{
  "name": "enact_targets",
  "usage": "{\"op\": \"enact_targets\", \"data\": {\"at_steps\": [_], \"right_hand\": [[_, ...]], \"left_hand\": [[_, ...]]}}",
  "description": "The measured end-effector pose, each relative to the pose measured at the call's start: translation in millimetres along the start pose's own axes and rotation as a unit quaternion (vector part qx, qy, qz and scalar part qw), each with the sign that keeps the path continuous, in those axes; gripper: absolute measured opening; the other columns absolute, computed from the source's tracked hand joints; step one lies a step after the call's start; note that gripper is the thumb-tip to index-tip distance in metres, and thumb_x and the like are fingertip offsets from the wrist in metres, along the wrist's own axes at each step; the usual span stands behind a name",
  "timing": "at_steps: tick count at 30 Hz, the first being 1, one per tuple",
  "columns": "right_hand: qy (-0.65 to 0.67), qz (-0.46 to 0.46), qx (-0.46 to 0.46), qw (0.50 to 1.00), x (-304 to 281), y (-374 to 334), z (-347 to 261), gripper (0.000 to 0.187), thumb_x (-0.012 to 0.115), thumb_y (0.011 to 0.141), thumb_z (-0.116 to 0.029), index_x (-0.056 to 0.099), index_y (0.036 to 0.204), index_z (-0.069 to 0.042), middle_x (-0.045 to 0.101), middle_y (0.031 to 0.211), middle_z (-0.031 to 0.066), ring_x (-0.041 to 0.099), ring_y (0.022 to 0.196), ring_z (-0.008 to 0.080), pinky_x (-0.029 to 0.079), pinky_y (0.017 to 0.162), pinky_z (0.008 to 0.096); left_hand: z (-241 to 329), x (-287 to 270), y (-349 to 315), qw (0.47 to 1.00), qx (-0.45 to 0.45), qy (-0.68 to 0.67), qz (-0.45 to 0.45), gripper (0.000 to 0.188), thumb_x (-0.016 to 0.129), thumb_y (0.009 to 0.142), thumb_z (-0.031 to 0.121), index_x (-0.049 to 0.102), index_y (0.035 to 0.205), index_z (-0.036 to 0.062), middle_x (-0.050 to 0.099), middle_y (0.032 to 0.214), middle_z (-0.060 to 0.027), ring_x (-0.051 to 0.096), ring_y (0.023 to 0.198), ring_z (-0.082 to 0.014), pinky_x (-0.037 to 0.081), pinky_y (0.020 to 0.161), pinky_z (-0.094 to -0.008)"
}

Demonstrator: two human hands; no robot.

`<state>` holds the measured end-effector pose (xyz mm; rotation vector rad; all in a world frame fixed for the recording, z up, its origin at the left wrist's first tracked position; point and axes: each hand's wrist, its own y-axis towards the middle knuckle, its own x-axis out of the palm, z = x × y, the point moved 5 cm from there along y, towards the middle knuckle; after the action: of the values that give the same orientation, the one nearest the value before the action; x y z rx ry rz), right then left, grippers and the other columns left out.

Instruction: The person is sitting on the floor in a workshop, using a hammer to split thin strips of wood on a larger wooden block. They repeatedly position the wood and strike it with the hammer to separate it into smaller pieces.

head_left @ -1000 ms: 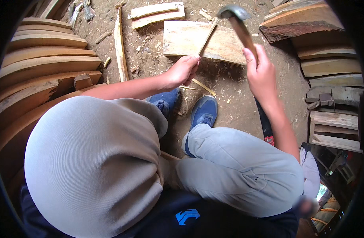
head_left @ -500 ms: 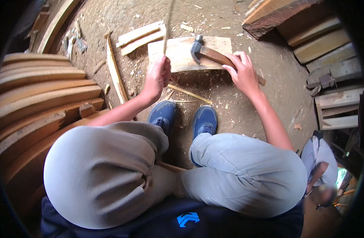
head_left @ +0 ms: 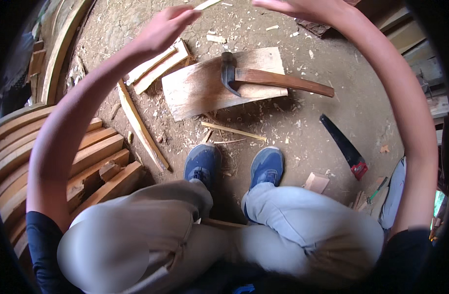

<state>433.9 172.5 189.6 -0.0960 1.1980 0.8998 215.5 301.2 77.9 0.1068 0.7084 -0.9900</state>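
Observation:
A claw hammer [head_left: 283, 81] with a wooden handle lies across a pale wooden board [head_left: 195, 93] on the ground, its handle jutting past the board's right end. My left hand [head_left: 168, 29] is raised at the upper edge, fingers closed on a thin pale wooden strip [head_left: 208, 4] that runs out of the picture. At the top, my right hand [head_left: 295, 7] reaches leftward with fingers stretched out, partly cut off by the picture's edge; nothing shows in it. Both arms arch above the board, and neither hand touches the hammer.
Planks [head_left: 102, 157] are stacked at left. Two short wood pieces [head_left: 158, 66] and a long split stick [head_left: 141, 125] lie left of the board. A handsaw [head_left: 344, 147] rests at right, near a small block [head_left: 316, 182]. Shavings litter the dirt around my shoes [head_left: 202, 161].
My right hand has let go of the hammer, now lying on the board. Both hands have moved up and forward, the left with the strip. The board appears turned, and the handsaw has come into sight.

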Motion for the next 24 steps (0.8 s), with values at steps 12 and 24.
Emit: {"op": "enact_targets", "data": {"at_steps": [12, 24], "right_hand": [[0.592, -0.248, 0.279, 0.715, 24, -41, -32, 0.039, 0.049, 0.103, -0.035, 0.063, 0.116, -0.001, 0.069, 0.099, 0.0227, 0.064, 0.088, 0.0324, 0.051, 0.083, 0.0437], [0.547, -0.247, 0.398, 0.694, 63, -87, -80, 0.021, 0.069, 0.087, -0.016, 0.070, 0.105, -0.004, 0.066, 0.098, 0.0148, 0.064, 0.086, 0.0317, 0.051, 0.079, 0.0383]], "left_hand": [[51, 48, 26, 0.962, 0.062, -0.023, -0.265, 0.058, 0.057, 0.097, 0.049, 0.062, 0.127, 0.0001, 0.067, 0.111, -0.0117, 0.062, 0.105, -0.0198, 0.048, 0.093, -0.0325], [10, 5, 36, 0.975, 0.048, -0.212, 0.043, 0.065, 0.025, 0.105, 0.047, 0.070, 0.107, 0.0003, 0.053, 0.075, -0.0005, 0.045, 0.067, -0.0102, 0.034, 0.059, -0.0261]]}}
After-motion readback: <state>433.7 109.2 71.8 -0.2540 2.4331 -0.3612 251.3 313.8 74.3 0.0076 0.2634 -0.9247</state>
